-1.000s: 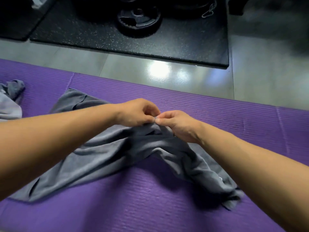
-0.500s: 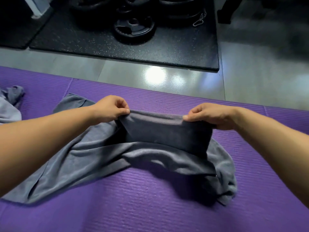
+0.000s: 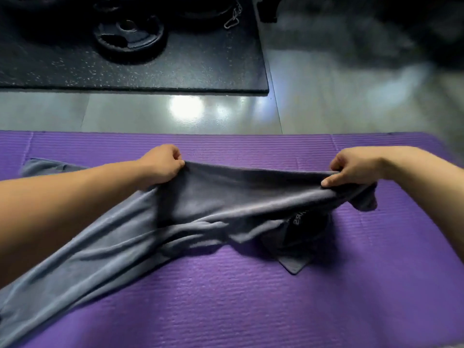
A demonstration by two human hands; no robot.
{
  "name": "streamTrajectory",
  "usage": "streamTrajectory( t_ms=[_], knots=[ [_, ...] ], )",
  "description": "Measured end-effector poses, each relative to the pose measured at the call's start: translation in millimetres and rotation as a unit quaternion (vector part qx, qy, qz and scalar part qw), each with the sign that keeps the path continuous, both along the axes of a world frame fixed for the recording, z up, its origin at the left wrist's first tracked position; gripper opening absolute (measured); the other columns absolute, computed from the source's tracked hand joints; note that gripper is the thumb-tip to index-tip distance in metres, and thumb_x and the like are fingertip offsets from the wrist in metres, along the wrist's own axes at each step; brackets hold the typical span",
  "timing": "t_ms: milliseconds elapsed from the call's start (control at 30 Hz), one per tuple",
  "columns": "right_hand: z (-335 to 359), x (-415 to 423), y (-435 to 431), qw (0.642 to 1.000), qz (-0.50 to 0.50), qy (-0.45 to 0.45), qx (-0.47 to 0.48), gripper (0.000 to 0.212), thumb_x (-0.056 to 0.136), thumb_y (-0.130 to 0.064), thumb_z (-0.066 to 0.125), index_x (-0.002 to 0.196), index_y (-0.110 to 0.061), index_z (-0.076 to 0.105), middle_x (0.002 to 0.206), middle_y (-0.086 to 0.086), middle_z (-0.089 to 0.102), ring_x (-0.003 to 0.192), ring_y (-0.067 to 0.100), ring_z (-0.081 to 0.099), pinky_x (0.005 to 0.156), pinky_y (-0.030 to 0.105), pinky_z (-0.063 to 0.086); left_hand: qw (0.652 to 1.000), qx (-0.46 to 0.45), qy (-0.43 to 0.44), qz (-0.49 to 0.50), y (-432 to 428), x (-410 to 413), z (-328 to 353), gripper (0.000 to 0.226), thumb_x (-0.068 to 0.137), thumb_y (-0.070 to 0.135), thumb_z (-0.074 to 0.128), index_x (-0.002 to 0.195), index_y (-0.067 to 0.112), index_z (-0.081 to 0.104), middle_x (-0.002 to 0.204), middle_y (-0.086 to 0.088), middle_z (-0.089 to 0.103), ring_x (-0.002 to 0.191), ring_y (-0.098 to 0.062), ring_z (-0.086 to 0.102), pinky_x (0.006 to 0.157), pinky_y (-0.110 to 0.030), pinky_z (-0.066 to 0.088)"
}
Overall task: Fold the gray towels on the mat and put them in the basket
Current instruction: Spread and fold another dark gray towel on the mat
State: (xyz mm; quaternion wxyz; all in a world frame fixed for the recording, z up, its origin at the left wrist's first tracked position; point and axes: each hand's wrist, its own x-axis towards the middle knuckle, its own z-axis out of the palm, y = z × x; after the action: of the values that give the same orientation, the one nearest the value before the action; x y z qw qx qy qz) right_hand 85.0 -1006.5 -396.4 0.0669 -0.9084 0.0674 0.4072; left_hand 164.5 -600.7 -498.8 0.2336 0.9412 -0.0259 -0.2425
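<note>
A gray towel (image 3: 206,204) hangs stretched between my two hands above the purple mat (image 3: 251,297). My left hand (image 3: 163,164) pinches its upper edge at the left, and my right hand (image 3: 351,169) grips the same edge at the right. Below the taut edge the cloth sags in loose folds; its long tail trails to the lower left across the mat and under my left forearm. A dark corner with a small label (image 3: 298,219) lies on the mat under my right hand. No basket is in view.
Beyond the mat is shiny gray floor (image 3: 326,109). A black rubber mat (image 3: 175,69) at the far left carries a weight plate (image 3: 129,36) and a metal clip (image 3: 232,17).
My hands, which met at the towel's middle a second ago, have drawn far apart along its edge, pulling it taut and lifting it. The view has shifted right; the second gray cloth at left is out of sight.
</note>
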Motion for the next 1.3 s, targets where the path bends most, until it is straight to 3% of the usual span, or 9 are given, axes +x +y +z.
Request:
streamTrajectory(
  t_ms=[167, 300, 433, 567, 700, 833, 967, 1200, 1300],
  knots=[
    [-21, 2, -42, 0.962, -0.195, -0.151, 0.118, 0.027, 0.089, -0.04, 0.075, 0.083, -0.014, 0.076, 0.076, 0.004, 0.072, 0.074, 0.016, 0.061, 0.074, 0.034, 0.051, 0.995, -0.03, -0.015, 0.091, -9, -3, -25, 0.015, 0.101, 0.022, 0.055, 0.099, 0.007, 0.06, 0.096, -0.013, 0.066, 0.09, -0.032, 0.061, 0.07, -0.035, 0.04],
    [-78, 9, -40, 0.876, -0.353, -0.305, 0.121, 0.011, 0.091, -0.025, 0.073, 0.096, -0.015, 0.073, 0.081, 0.004, 0.066, 0.074, 0.017, 0.057, 0.053, 0.016, 0.045, 0.994, -0.026, -0.07, 0.081, -23, -20, -47, 0.039, 0.098, 0.024, 0.057, 0.133, 0.008, 0.054, 0.134, -0.024, 0.054, 0.125, -0.042, 0.05, 0.106, -0.046, 0.04],
    [-115, 7, -45, 0.913, -0.294, -0.267, 0.093, 0.066, 0.084, -0.042, 0.078, 0.138, -0.015, 0.052, 0.113, 0.004, 0.06, 0.104, 0.023, 0.06, 0.096, 0.037, 0.051, 0.994, -0.007, -0.108, -0.015, -54, -60, -55, 0.053, 0.096, 0.03, 0.059, 0.145, 0.016, 0.045, 0.16, -0.019, 0.026, 0.149, -0.035, 0.022, 0.121, -0.053, 0.024],
    [-132, -21, -72, 0.937, -0.282, -0.208, -0.013, 0.039, 0.087, -0.045, 0.069, 0.096, -0.007, 0.066, 0.091, 0.01, 0.069, 0.094, 0.033, 0.066, 0.075, 0.034, 0.045, 0.994, 0.017, -0.08, -0.069, -76, -86, -59, 0.042, 0.101, 0.045, 0.046, 0.139, 0.027, 0.054, 0.159, -0.01, 0.034, 0.148, -0.029, 0.028, 0.119, -0.06, 0.024],
    [-152, -50, -88, 0.901, -0.381, -0.209, -0.005, 0.056, 0.082, -0.063, 0.067, 0.075, -0.009, 0.059, 0.068, 0.011, 0.061, 0.075, 0.033, 0.06, 0.067, 0.034, 0.039, 0.997, 0.031, -0.028, -0.064, -95, -98, -59, 0.05, 0.103, 0.054, 0.028, 0.147, 0.037, 0.045, 0.167, -0.007, 0.019, 0.155, -0.024, 0.011, 0.121, -0.065, 0.009],
    [-170, -39, -94, 0.863, -0.446, -0.237, -0.023, 0.079, 0.079, -0.068, 0.067, 0.108, 0.005, 0.067, 0.112, 0.027, 0.068, 0.106, 0.043, 0.065, 0.082, 0.039, 0.048, 0.995, 0.074, -0.005, -0.062, -110, -108, -67, 0.056, 0.103, 0.06, 0.019, 0.156, 0.045, 0.026, 0.171, -0.001, -0.006, 0.156, -0.02, -0.014, 0.119, -0.066, -0.008],
    [-175, -34, -86, 0.875, -0.404, -0.267, 0.024, 0.037, 0.089, -0.042, 0.07, 0.074, -0.009, 0.063, 0.086, 0.014, 0.068, 0.093, 0.035, 0.065, 0.074, 0.033, 0.04, 0.994, 0.1, 0.009, -0.036, -126, -113, -71, 0.06, 0.1, 0.065, 0.015, 0.158, 0.048, 0.015, 0.17, -0.001, -0.016, 0.154, -0.02, -0.023, 0.117, -0.068, -0.013],
    [-161, -41, -108, 0.731, -0.536, -0.416, 0.065, 0.015, 0.1, -0.026, 0.046, 0.105, -0.014, 0.053, 0.1, 0.007, 0.057, 0.095, 0.026, 0.053, 0.085, 0.037, 0.042, 0.993, 0.108, 0.026, 0.031, -151, -113, -64, 0.062, 0.101, 0.065, 0.016, 0.159, 0.044, 0.014, 0.17, -0.002, -0.014, 0.154, -0.021, -0.021, 0.117, -0.07, -0.008],
    [-157, -39, -130, 0.757, -0.504, -0.414, 0.041, 0.02, 0.1, -0.025, 0.046, 0.11, -0.01, 0.055, 0.106, 0.013, 0.061, 0.104, 0.032, 0.058, 0.086, 0.037, 0.04, 0.994, 0.1, 0.013, 0.032, -166, -126, -63, 0.064, 0.101, 0.063, 0.018, 0.16, 0.04, 0.015, 0.17, -0.004, -0.012, 0.155, -0.021, -0.019, 0.117, -0.07, -0.008]
  ],
)
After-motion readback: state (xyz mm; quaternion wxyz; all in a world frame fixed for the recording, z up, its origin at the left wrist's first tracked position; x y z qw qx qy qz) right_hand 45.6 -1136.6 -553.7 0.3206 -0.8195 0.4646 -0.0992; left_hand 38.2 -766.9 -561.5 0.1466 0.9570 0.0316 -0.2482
